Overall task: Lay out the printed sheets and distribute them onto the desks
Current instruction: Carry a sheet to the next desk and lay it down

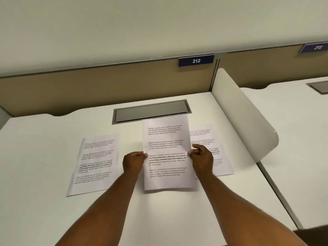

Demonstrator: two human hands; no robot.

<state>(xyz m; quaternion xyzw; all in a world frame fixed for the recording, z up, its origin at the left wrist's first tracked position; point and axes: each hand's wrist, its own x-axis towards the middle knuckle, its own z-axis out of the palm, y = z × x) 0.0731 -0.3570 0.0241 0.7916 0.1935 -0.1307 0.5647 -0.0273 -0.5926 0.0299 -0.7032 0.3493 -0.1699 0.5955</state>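
Observation:
Both hands hold one printed sheet (166, 150) by its side edges, lifted slightly above the white desk (44, 201); its shadow falls under its lower edge. My left hand (133, 162) pinches the sheet's left edge and my right hand (202, 158) pinches its right edge. A second printed sheet (95, 164) lies flat on the desk to the left. A third printed sheet (215, 153) lies flat to the right, partly hidden behind the held sheet and my right hand.
A grey cable flap (150, 110) is set into the desk behind the sheets. A tan partition with a blue label 212 (196, 60) backs the desk. A curved white divider (248, 114) separates it from the neighbouring desk (301, 139), labelled 213.

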